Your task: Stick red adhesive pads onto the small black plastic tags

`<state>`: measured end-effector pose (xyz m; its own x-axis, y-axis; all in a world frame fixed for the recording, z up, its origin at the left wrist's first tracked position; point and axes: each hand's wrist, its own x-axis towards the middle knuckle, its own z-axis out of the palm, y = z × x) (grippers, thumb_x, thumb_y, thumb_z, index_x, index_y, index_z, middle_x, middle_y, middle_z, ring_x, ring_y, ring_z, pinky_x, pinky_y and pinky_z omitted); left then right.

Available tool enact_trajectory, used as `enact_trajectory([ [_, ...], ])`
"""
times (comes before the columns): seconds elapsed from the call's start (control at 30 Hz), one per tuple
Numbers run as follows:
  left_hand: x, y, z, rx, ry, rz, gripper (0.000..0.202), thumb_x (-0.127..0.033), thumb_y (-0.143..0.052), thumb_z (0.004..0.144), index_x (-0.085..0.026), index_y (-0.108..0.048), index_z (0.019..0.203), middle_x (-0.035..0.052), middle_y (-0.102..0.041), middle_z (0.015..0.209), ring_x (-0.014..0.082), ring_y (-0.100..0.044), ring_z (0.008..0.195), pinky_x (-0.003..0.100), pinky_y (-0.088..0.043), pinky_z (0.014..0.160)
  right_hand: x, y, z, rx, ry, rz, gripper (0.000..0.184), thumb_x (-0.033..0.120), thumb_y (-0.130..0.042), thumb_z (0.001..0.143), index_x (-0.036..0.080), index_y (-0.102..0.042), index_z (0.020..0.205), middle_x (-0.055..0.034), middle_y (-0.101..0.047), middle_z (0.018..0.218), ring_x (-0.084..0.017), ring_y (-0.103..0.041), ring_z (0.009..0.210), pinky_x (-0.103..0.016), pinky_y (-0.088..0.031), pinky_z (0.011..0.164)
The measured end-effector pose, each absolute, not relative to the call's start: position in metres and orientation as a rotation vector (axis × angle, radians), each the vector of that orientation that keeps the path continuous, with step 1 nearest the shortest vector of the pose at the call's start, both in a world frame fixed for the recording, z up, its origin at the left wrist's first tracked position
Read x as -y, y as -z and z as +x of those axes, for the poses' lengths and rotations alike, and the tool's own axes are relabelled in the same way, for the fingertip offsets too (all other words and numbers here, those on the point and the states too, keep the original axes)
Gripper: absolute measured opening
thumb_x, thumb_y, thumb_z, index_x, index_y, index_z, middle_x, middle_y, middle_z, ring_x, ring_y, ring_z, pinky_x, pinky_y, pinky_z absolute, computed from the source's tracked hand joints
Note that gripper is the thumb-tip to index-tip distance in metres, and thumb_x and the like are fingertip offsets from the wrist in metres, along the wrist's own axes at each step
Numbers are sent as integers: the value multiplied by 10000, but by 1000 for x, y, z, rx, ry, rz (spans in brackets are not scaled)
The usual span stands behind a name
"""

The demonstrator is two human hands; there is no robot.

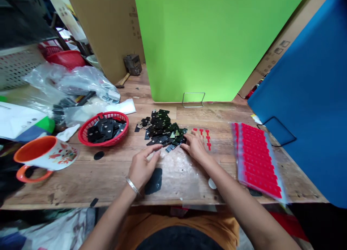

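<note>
A heap of small flat black pieces (161, 125), some with a round pale dot or hole, lies on the wooden table before me. My left hand (143, 166), with a silver bangle at its wrist, hovers at the heap's near side, thumb and index finger apart and nothing between them. At the heap's right edge, my right hand (195, 145) touches the pieces, its fingers curved and spread. Just beyond that hand is a clear sheet with red T-shaped stickers (208, 138), partly covered by the hand.
A red basket (126, 134) of similar black pieces stands left, beside an orange-and-white mug (61, 154). Stacked sheets of red stickers (258, 156) lie right. A green board (206, 43) and a blue board (303, 87) with wire stands rise behind. Plastic bags (81, 80) crowd the left.
</note>
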<state>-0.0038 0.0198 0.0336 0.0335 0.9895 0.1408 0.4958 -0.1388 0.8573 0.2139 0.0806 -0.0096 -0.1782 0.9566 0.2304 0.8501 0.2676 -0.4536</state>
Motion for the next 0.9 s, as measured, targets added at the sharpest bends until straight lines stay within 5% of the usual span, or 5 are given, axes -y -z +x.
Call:
enact_trajectory([
  [0.27, -16, -29, 2, -1363, -1031, 1367, 257, -336, -549, 770, -165, -639, 938, 56, -666, 952, 188, -597, 897, 297, -446, 816, -57, 2, 219, 1789, -199, -1474, 219, 261, -452, 857, 219, -663, 895, -59, -648, 950, -231, -481, 1018, -412, -274, 917],
  [0.43, -11, -26, 21, -1245, -1039, 1082, 356, -311, -640, 695, -134, -605, 1001, 83, -649, 986, 190, -591, 923, 294, -457, 814, -35, -5, 213, 1317, -814, -1351, 251, 347, -488, 820, 182, -670, 872, -35, -647, 780, -173, -562, 745, -279, -410, 686],
  [0.6, -7, -23, 39, -1193, -999, 943, 425, -269, -708, 628, -142, -608, 1021, 68, -664, 909, 162, -619, 814, 248, -483, 726, -15, -3, 202, 1017, -1230, -1316, 261, 375, -560, 756, 164, -677, 858, 38, -520, 495, -100, -439, 452, -202, -294, 438],
  [0.73, -6, -20, 41, -1139, -932, 833, 291, -264, -727, 608, -125, -657, 855, 48, -677, 731, 128, -619, 636, 219, -495, 626, -3, -4, 197, 908, -1363, -1257, 233, 358, -606, 725, 159, -669, 829, 34, -547, 501, -88, -458, 448, -196, -328, 444],
  [0.9, -5, -20, 46, -1052, -1068, 569, 335, -227, -717, 640, -148, -618, 951, 25, -663, 764, 87, -608, 628, 199, -505, 659, 8, -9, 191, 662, -1481, -1149, 222, 331, -660, 686, 152, -606, 806, 6, -619, 584, -98, -566, 496, -210, -445, 509],
])
